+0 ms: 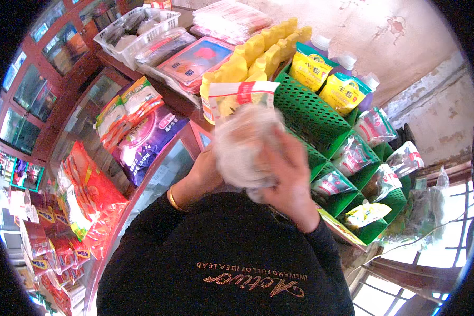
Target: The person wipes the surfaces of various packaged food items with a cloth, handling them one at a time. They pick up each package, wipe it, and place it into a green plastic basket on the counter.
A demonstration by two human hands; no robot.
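Note:
In front of my chest I hold up a clear plastic pouch [268, 94] with a white and red top band. A crumpled, whitish, cloth-like bundle [245, 147] covers its lower part, blurred by motion. My left hand [204, 169], with a gold bangle at the wrist, grips the pouch from the left side. On the other side my right hand [292, 176] is closed on the whitish bundle, its fingers smeared. Just beyond my hands stands a green perforated rack [310, 118], where similar clear pouches [353, 154] and yellow packets [312, 68] sit in the compartments.
Yellow bottles [231, 71] line the counter ahead, beside flat packs [195, 60] and a white basket [137, 34]. To the left lie a purple bag [147, 139] and red bags [92, 192] on the glass counter. Purple bottles [346, 62] stand behind the rack; a barred window is right.

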